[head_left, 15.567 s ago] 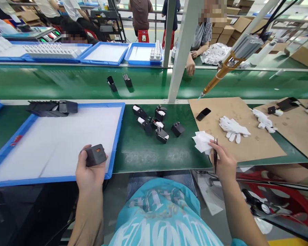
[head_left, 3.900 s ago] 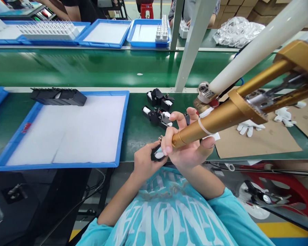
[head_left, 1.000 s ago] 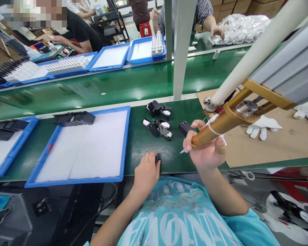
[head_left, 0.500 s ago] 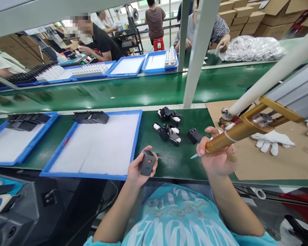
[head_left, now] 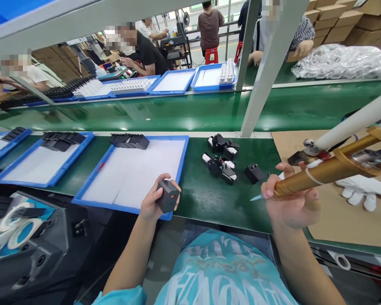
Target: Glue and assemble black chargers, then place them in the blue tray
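Observation:
My left hand [head_left: 152,201] is closed around a dark grey power adapter [head_left: 167,197], held over the right front corner of a blue-rimmed tray [head_left: 183,159]. An orange-lined port shows on the adapter's end. My right hand [head_left: 288,207] is wrapped about a gold cylindrical tool [head_left: 317,174], whose pale blue tip [head_left: 256,198] points left; the tool hides part of the fingers. Behind and left of this hand, a black adapter [head_left: 254,173] with prongs rests on the green bench. Farther left lies a cluster of open adapter parts [head_left: 220,166], black with white pieces.
Black adapters [head_left: 130,141] stand in a row at the tray's back edge. White gloves [head_left: 365,190] lie on brown cardboard [head_left: 333,231] at right. A slanted grey post [head_left: 263,80] rises behind the bench. Several people work beyond the green belt [head_left: 165,114].
My left hand has moved left with the adapter, from over the bench to the tray's corner, and the adapter has turned. The whole view has shifted left. My right hand keeps the tool.

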{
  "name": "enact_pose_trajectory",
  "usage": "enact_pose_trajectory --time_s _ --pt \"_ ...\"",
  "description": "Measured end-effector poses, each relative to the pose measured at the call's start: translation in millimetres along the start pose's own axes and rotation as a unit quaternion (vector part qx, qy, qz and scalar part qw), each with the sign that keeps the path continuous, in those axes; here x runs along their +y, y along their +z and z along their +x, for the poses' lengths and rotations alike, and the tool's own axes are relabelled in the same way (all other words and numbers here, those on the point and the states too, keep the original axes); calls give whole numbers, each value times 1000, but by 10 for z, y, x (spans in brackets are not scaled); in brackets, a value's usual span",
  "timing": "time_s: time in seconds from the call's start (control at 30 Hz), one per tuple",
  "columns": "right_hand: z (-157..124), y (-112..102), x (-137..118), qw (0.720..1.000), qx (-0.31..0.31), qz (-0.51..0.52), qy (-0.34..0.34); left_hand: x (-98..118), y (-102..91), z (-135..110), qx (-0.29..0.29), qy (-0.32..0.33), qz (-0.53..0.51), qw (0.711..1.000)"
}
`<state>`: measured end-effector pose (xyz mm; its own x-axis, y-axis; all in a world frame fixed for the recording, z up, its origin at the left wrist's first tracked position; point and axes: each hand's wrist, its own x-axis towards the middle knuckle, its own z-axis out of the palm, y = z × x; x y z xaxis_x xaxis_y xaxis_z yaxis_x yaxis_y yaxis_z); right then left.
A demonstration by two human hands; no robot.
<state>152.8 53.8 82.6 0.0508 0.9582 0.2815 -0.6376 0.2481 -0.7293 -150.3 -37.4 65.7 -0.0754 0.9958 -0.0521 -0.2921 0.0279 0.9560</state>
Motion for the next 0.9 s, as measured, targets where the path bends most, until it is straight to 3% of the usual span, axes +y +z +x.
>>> enact_pose_trajectory --time_s 0.1,0.17,0.2,0.27,0.33,0.37,0.43,0.53,0.6,0.63,0.67,0.73,0.8,0.9 --pt "1 -16 7 1000 0 -4 -3 -14 -78 -8 -7 9 59 998" --pt "1 -27 17 1000 -4 -1 -7 -6 -177 37 40 11 195 980" --pt "0 -31 21 1000 -6 1 -9 2 -245 77 84 9 294 952" --pt "-1 -38 23 1000 -8 4 -16 20 -403 182 170 -11 499 850" --pt "-2 -41 18 1000 -5 5 -23 38 -556 292 193 -49 627 753" --pt "-3 -40 13 1000 -4 6 -26 48 -615 339 179 -61 660 728" --pt "-6 -36 2 1000 -3 6 -30 75 -666 415 154 -29 694 703" --pt "-11 -29 -10 999 -8 6 -31 120 -521 542 154 129 722 662" --pt "-14 -27 -8 999 -13 8 -33 125 -295 700 81 207 714 664" --pt "-16 -26 -6 999 -15 9 -34 113 -164 809 5 215 702 679" --pt "-19 -25 -2 999 -17 9 -34 91 -35 933 -76 207 690 689" --pt "-28 -23 4 999 -18 8 -34 30 188 1195 -166 178 677 695" --pt "-41 -21 4 999 -18 4 -31 -23 333 1401 -205 147 677 691" --pt "-60 -23 -10 999 -24 -2 -29 -30 405 1446 -189 128 691 686"
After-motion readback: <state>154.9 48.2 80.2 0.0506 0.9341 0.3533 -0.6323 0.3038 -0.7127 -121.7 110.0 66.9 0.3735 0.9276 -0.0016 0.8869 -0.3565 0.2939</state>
